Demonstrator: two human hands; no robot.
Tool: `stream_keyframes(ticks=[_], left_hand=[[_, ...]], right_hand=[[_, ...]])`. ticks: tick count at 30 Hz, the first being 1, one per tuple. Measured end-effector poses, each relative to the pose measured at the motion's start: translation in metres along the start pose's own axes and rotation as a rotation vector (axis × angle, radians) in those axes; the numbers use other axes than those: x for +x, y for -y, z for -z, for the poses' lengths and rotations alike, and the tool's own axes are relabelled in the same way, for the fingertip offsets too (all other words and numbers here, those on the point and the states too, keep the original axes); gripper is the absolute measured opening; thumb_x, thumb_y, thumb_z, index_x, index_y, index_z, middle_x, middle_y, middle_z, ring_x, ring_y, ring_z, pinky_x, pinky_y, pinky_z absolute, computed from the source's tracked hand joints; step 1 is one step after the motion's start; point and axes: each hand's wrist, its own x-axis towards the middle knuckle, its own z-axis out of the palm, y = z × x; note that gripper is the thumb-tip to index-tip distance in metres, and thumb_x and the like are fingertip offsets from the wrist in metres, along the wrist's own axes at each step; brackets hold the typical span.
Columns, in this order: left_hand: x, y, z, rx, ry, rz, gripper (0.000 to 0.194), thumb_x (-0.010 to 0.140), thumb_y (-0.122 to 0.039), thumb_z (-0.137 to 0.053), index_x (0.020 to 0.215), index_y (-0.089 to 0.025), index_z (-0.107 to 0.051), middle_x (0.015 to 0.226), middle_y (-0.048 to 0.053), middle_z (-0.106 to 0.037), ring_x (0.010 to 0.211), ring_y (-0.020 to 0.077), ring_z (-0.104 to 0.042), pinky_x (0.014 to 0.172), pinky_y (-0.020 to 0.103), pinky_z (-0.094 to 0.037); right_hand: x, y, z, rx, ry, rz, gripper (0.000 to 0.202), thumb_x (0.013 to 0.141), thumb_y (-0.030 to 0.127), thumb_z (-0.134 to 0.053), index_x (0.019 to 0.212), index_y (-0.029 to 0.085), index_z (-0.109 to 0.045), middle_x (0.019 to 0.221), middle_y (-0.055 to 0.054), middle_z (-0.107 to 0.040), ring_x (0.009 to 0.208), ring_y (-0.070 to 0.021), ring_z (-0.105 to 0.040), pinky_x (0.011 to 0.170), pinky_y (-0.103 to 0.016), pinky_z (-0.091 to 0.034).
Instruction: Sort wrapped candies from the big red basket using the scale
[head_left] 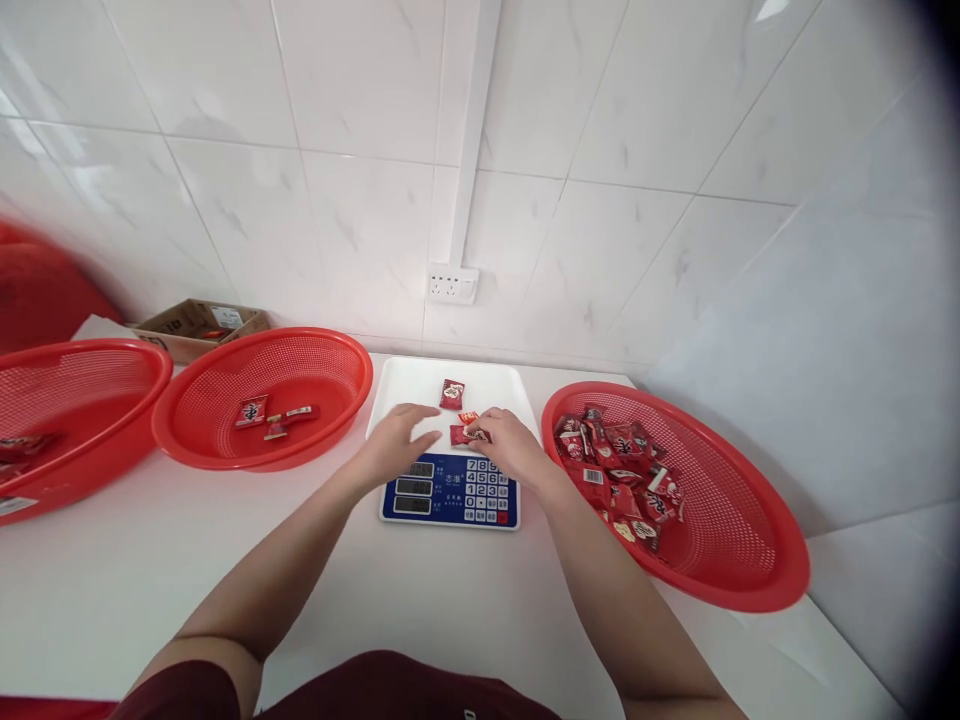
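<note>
The left hand [394,445] is open and empty, thumb and fingers apart; the right hand [504,443] has its fingertips on the lower packets [459,436] — whether they pinch one, I cannot tell. These lie at six o'clock on the white pan [495,385], a single packet [452,394] at twelve. Light fingertip contact suits such small wrappers, clear of the keypad [487,490]. At three o'clock, a red basket [787,575] holds many packets; at nine, another [330,370] holds three.
</note>
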Motion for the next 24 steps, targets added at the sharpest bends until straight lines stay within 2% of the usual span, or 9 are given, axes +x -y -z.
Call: stream_keyframes(ticks=[4, 7, 10, 16, 21, 24], left_hand=[[0.019, -0.015, -0.028, 0.073, 0.186, -0.159, 0.025, 0.083, -0.026, -0.051, 0.106, -0.02, -0.058, 0.107, 0.007, -0.062, 0.103, 0.0224, -0.054, 0.086, 0.032, -0.044], [0.031, -0.019, -0.037, 0.156, 0.224, -0.174, 0.025, 0.082, -0.024, -0.052, 0.105, -0.018, -0.055, 0.103, 0.009, -0.06, 0.095, 0.0231, -0.057, 0.078, 0.032, -0.046], [0.038, -0.02, -0.039, 0.189, 0.21, -0.158, 0.023, 0.081, -0.022, -0.052, 0.103, -0.016, -0.054, 0.101, 0.01, -0.06, 0.094, 0.0245, -0.058, 0.076, 0.032, -0.045], [0.038, -0.016, -0.035, 0.192, 0.155, -0.046, 0.024, 0.083, -0.012, -0.041, 0.104, -0.016, -0.051, 0.089, 0.01, -0.066, 0.081, 0.0254, -0.063, 0.068, 0.033, -0.045], [0.038, -0.003, -0.015, 0.115, 0.004, 0.054, 0.02, 0.086, -0.018, -0.037, 0.104, -0.019, -0.047, 0.089, 0.009, -0.066, 0.081, 0.0238, -0.063, 0.067, 0.033, -0.046], [0.043, 0.005, -0.007, -0.115, -0.097, 0.133, 0.016, 0.087, -0.02, -0.037, 0.101, -0.02, -0.044, 0.075, 0.003, -0.066, 0.066, 0.018, -0.063, 0.059, 0.027, -0.047]], right_hand=[[0.0, -0.003, 0.0, 0.01, -0.028, -0.002, 0.018, 0.083, 0.018, -0.054, 0.094, 0.02, -0.067, 0.095, -0.005, -0.061, 0.095, -0.0188, -0.054, 0.081, -0.029, -0.041], [0.003, -0.005, 0.002, 0.003, -0.054, -0.051, 0.022, 0.086, 0.018, -0.048, 0.101, 0.018, -0.065, 0.101, -0.007, -0.061, 0.094, -0.0179, -0.056, 0.08, -0.028, -0.042], [0.01, -0.006, 0.003, -0.011, -0.049, -0.053, 0.027, 0.085, 0.017, -0.049, 0.109, 0.018, -0.061, 0.111, -0.009, -0.06, 0.1, -0.0193, -0.054, 0.084, -0.029, -0.04], [0.024, -0.006, 0.001, -0.002, 0.011, -0.036, 0.025, 0.084, 0.013, -0.048, 0.1, 0.019, -0.065, 0.104, -0.007, -0.065, 0.101, -0.0199, -0.054, 0.085, -0.028, -0.039], [0.025, -0.012, -0.001, 0.067, -0.02, -0.108, 0.029, 0.08, 0.01, -0.05, 0.104, 0.019, -0.063, 0.107, -0.009, -0.063, 0.1, -0.0215, -0.055, 0.088, -0.032, -0.039], [0.024, -0.013, -0.002, 0.17, -0.081, -0.161, 0.036, 0.082, 0.007, -0.043, 0.114, 0.019, -0.056, 0.112, -0.011, -0.06, 0.098, -0.0204, -0.058, 0.088, -0.035, -0.041]])
